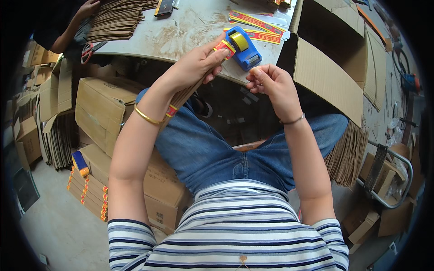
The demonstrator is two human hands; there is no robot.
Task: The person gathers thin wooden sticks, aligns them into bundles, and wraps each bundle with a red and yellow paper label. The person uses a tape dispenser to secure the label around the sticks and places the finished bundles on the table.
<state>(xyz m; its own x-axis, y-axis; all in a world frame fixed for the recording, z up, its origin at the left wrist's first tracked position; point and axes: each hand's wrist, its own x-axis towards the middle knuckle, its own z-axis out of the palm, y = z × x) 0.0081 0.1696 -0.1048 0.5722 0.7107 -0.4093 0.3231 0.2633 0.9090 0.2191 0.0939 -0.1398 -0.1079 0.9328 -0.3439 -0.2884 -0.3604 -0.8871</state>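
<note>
My left hand [203,62] is closed around a bundle of thin brown sticks [184,96], which look like incense sticks. A red and yellow paper band [226,49] wraps the bundle's upper end, and a second band [172,110] circles it near my wrist. Just beyond that upper end, a blue tape dispenser [251,57] with a yellow tape roll [239,41] sits at the table's edge. My right hand [269,79] is beside the dispenser's cutter end, thumb and fingertips pinched together. Whether a small piece of tape is between them is too small to tell.
Printed red and yellow strips [259,23] lie on the table [190,25]. Loose sticks [113,22] and red-handled scissors [89,51] are at the left, near another person's arm [71,27]. An open carton [329,76] stands right; banded bundles [90,193] lie lower left.
</note>
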